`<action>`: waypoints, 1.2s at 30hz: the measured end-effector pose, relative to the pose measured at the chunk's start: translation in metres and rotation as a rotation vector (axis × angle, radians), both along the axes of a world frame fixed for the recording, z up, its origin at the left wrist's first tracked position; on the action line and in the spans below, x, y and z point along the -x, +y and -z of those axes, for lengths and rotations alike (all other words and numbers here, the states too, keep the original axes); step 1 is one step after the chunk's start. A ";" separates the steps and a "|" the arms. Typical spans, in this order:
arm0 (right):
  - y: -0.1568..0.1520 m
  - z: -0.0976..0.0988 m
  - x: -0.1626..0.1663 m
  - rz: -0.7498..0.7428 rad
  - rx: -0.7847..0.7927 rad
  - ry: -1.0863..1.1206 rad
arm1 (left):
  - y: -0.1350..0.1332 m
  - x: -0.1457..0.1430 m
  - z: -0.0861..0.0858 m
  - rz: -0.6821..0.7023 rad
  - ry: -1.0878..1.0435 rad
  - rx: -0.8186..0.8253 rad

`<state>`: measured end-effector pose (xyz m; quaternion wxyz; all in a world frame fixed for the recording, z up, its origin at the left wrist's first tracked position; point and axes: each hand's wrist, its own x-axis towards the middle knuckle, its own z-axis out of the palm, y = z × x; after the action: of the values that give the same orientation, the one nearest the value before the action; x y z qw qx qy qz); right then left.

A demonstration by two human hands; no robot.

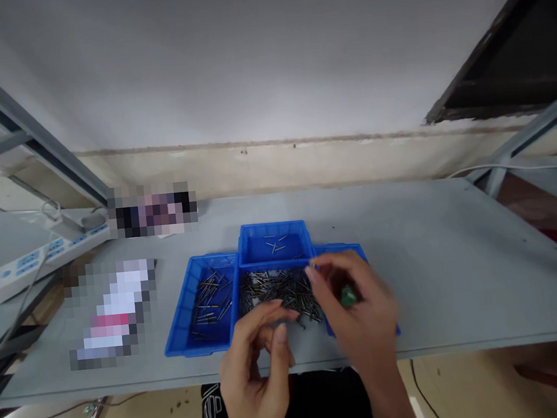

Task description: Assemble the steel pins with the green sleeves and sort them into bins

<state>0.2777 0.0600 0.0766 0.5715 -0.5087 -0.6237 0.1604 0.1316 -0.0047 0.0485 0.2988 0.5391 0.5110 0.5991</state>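
Note:
My left hand (257, 360) is over the front edge of the middle blue bin (238, 303), its fingers loosely curved. A gap shows between thumb and forefinger, with nothing visible in it. Under the fingertips is a heap of thin metal pins (285, 286) resembling rivets. My right hand (365, 312) is slightly blurred above the right blue bin (355, 249). Its thumb and forefinger pinch together near the back rim of the middle bin; whatever is between them is too small to name. A green thing (348, 296) shows between this hand's fingers; whether it is held is unclear.
The left blue bin (177, 335) and back blue bin (273, 229) contain more pins. On the grey table (459, 271), a blurred-out flat item (114, 308) lies left. A white power strip (39, 259) and metal frame posts (43, 138) stand at the far left.

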 end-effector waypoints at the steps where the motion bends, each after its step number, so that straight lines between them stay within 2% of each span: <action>1: 0.011 -0.004 -0.003 0.033 0.011 -0.058 | -0.001 0.000 -0.001 -0.006 0.007 -0.006; 4: 0.039 -0.011 -0.011 0.010 0.079 -0.239 | -0.002 0.001 -0.002 0.004 0.035 0.010; 7: 0.044 -0.006 -0.015 -0.005 0.112 -0.330 | -0.003 0.003 -0.003 -0.009 0.036 0.022; 12: 0.004 0.012 -0.016 -0.067 0.104 -0.439 | -0.006 0.008 -0.005 -0.122 -0.012 0.009; 16: -0.026 0.015 -0.002 -0.196 0.108 -0.712 | -0.009 0.014 -0.007 -0.158 0.005 0.016; 21: -0.024 0.020 0.017 -0.238 0.108 -1.010 | -0.011 0.015 -0.006 -0.115 0.065 0.014; 26: -0.014 0.027 0.020 -0.255 0.093 -1.051 | -0.010 0.016 -0.007 -0.080 0.082 0.004; 36: -0.016 0.023 0.018 -0.298 0.119 -0.987 | -0.005 0.015 0.002 -0.035 0.103 0.032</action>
<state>0.2601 0.0443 0.0535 0.1502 -0.4612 -0.8743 0.0162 0.1164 -0.0094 0.0467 0.2699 0.5554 0.5447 0.5674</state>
